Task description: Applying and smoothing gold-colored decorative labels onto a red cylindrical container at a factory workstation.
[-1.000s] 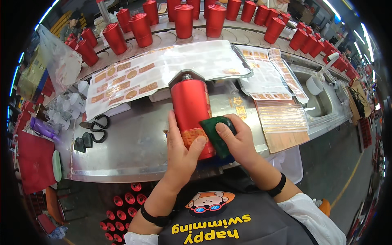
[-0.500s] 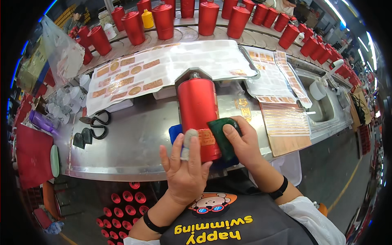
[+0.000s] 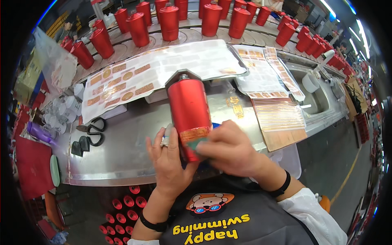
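Observation:
A red bottle (image 3: 188,102) lies tilted in front of me, its neck against a dark angular stand (image 3: 178,74). Around its lower part is a gold label (image 3: 195,132). My left hand (image 3: 169,163) holds the bottle's lower left side, fingers stretched upward and thumb by the base; one finger has a pale wrap. In my right hand (image 3: 230,149), blurred by motion, is a green pad (image 3: 197,144), pressed against the label's lower edge. Most of the pad is hidden by the fingers. A bit of blue (image 3: 216,124) shows behind the bottle.
Label sheets (image 3: 163,61) lie beyond the stand, with more at the right above a wooden board (image 3: 286,141). Black-handled scissors (image 3: 96,132) lie at left. Red bottles line a curved conveyor (image 3: 188,36). A sink (image 3: 316,104) is far right; red bottles (image 3: 128,201) stand below the table.
My right hand has swung left across the bottle, bringing the green pad from its right side onto the label. The left hand has shifted left and lower; the label faces me more fully.

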